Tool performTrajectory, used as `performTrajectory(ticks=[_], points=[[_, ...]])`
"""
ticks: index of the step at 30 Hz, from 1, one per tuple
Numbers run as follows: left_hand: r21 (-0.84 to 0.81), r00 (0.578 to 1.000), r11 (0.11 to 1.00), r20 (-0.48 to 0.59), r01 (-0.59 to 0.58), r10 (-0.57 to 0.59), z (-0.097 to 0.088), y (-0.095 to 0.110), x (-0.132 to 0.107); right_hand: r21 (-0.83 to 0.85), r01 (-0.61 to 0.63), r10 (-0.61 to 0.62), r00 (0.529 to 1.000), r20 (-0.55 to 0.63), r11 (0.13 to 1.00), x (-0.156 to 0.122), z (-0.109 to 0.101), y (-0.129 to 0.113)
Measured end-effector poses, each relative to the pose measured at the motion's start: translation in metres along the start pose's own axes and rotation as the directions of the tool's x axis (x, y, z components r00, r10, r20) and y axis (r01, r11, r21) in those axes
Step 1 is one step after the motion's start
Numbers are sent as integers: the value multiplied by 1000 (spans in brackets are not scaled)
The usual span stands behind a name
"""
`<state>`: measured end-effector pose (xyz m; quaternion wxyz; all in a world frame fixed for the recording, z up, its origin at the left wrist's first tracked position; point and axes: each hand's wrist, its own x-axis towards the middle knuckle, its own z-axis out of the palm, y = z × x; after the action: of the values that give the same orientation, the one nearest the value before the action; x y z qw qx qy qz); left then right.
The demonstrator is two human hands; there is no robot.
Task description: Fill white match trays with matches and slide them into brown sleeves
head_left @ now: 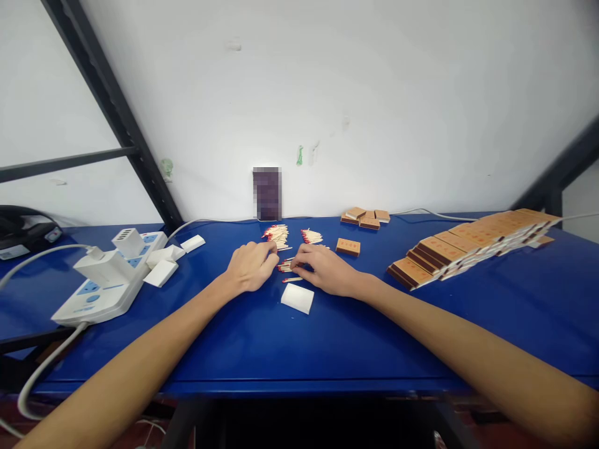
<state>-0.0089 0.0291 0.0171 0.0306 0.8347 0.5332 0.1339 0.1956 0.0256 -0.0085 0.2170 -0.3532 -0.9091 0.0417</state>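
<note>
Red-tipped matches lie in the middle of a blue table. One heap of matches [277, 235] is just beyond my left hand [253, 264], whose fingers curl down with their tips partly hidden. A smaller bunch of matches [311, 236] sits behind my right hand [324, 268]. My right fingers are bent together over more matches [284, 266], gripping at their ends. A single match [292, 280] lies nearer to me. In front of it is a small white box-like piece [297, 298]. Right of my right hand rests a tan matchbox [349, 247].
Many matchboxes [461, 242] are stacked in a slanting row at the right; several matchboxes [365, 217] lie near the wall. On the left stand a white power strip [112, 280] with chargers and loose white pieces [161, 273]. A dark pixelated rectangle [267, 194] is at the wall.
</note>
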Motion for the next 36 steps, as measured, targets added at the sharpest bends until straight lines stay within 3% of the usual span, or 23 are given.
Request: performTrajectory(ticks=[5,10,16,20,24,32,36], points=[[-199,985,965,-32,-171,169,-5,-6,3,19,-11,11,1000,2,1000,-2,-2,-1],[-354,983,924,-157,-141,90,-2,-8,4,32,19,-19,1000,-1,999,-7,-6,1],[-520,986,840,-133,-153,98,9,-9,5,38,14,-14,1000,-1,999,-9,-5,3],[-536,978,823,-24,-186,206,2,-7,0,63,16,-16,1000,-8,998,-8,-7,1],[-485,928,839,133,-245,348,-10,-2,-6,116,11,-10,1000,-6,993,-8,-7,2],[-391,881,870,236,-299,409,-18,10,-12,69,-28,30,999,-24,997,-4,5,11],[-375,879,881,262,-288,398,-19,10,-13,43,-5,6,1000,-15,999,-3,4,11]])
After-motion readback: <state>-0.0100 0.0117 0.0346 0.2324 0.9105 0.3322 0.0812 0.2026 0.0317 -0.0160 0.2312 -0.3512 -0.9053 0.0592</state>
